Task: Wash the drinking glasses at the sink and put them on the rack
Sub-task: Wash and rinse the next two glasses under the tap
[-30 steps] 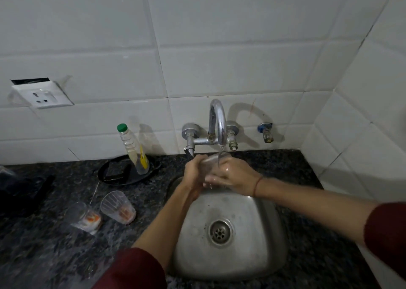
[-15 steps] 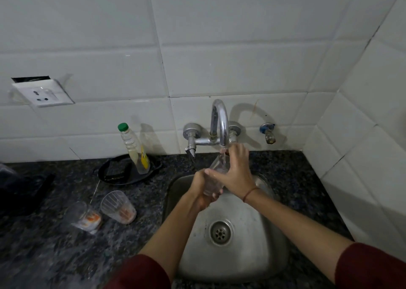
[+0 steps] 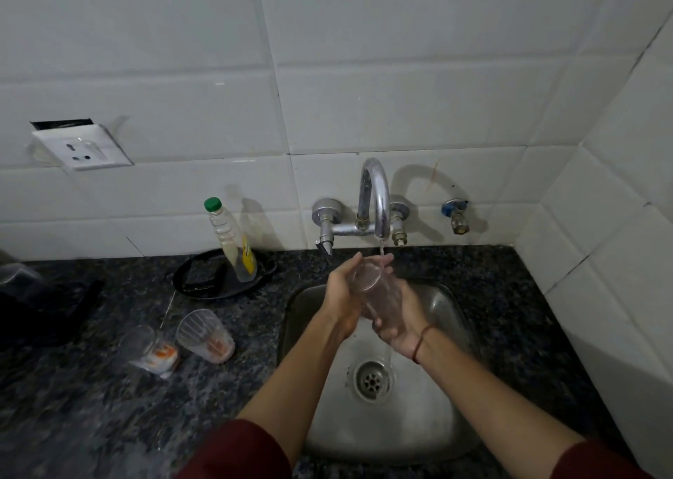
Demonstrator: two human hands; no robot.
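The clear drinking glass [image 3: 377, 293] is tilted over the steel sink [image 3: 429, 424]. Its long axis slants from the mouth, up under the chrome tap's [image 3: 373, 202] thin stream, down to the base nearest the person. The left hand [image 3: 340, 296] curls its fingers round the glass's side. The right hand [image 3: 402, 327] cups the base with curled fingers.

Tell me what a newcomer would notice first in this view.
The left hand and right hand hold a clear glass under the running tap, above the steel sink. Left of the sink, on the dark counter, stand a ribbed glass and a smooth glass, both with orange residue. Behind them a green-capped bottle stands in a black tray.
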